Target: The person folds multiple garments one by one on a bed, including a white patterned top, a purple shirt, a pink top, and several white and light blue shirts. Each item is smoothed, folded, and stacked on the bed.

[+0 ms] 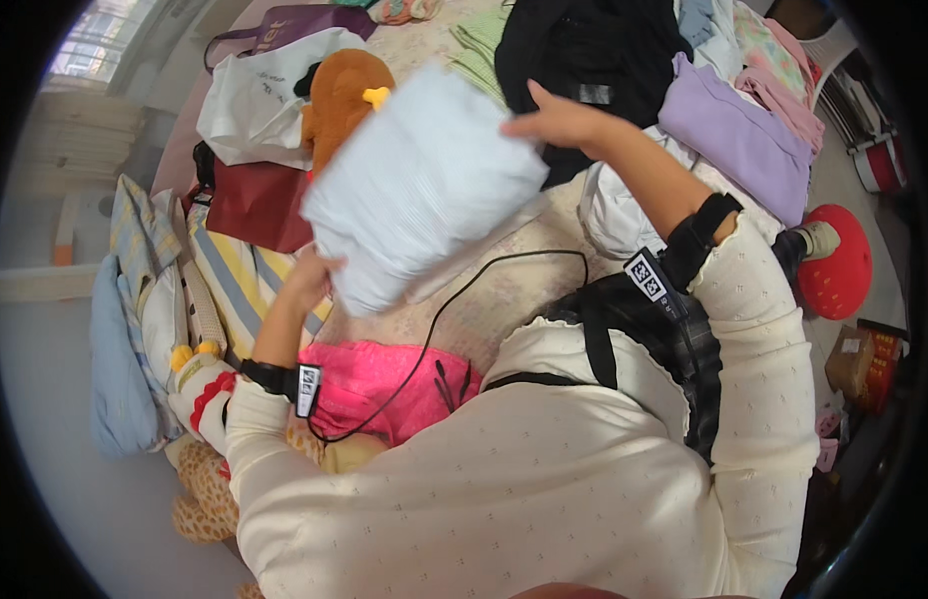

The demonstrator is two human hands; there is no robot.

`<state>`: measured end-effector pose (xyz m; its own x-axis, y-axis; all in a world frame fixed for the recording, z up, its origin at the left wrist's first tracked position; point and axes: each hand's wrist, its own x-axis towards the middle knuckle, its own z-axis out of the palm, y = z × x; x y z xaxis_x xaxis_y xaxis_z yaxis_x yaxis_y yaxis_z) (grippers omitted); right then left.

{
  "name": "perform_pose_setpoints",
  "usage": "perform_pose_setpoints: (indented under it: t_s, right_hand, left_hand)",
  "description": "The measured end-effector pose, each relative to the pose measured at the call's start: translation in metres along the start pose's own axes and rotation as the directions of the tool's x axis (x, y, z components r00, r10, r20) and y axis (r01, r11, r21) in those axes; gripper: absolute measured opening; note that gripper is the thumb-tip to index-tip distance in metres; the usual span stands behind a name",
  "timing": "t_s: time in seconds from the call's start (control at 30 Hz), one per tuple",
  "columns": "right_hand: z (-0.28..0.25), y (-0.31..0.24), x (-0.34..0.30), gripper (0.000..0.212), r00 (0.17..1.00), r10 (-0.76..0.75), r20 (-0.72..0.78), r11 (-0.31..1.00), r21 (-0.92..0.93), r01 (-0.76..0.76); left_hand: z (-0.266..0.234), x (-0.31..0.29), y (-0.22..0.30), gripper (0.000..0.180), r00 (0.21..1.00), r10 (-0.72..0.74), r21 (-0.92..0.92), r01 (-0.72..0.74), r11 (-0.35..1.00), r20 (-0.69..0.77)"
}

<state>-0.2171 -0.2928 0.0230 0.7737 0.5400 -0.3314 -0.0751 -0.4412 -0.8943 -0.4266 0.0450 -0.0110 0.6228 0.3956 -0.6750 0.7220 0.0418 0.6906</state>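
Both of my hands hold up a folded light-blue garment [424, 190], blurred a little by motion and tilted above the bed. My left hand [306, 282] grips its lower left edge, the fingertips partly hidden by the cloth. At the upper right edge, my right hand [564, 120] holds it with the thumb raised and the other fingers mostly out of sight. Behind the garment sits a brown plush toy [346, 95] with a yellow beak, partly covered. A pink cloth [379, 384] lies in front of me, with a black cable [434, 329] over it.
Black clothing [594, 70] and a folded lilac garment [735, 130] lie at the far right. White [269, 100] and dark red bags [259, 205] stand at the left. A red round stool [838, 265] is on the floor at right. Plush toys [205, 489] line the left edge.
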Motion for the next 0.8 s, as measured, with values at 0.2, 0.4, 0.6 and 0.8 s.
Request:
perform_pose_setpoints:
  t_s: [0.2,0.4,0.6,0.8]
  right_hand:
    - [-0.077,0.073,-0.083,0.053,0.97,0.218,0.11,0.939,0.249,-0.239]
    - [-0.122,0.097,-0.205,0.03,0.93,0.208,-0.303,0.764,0.644,0.038]
    - [-0.101,0.14,-0.257,0.035,0.786,0.428,-0.446,0.687,0.726,0.037]
    - [-0.129,0.165,-0.179,0.081,0.764,-0.268,-0.587,0.426,-0.784,-0.453]
  left_hand:
    - [0.05,0.004,0.023,0.054,0.926,0.373,0.337,-0.372,0.865,0.065]
    - [0.225,0.0,0.147,0.042,0.452,0.588,-0.274,-0.586,0.763,0.671]
    - [0.408,0.07,0.072,0.069,0.926,0.041,0.734,-0.323,0.597,0.375]
    - [0.399,0.103,0.024,0.038,0.833,-0.084,0.535,-0.27,0.801,0.547]
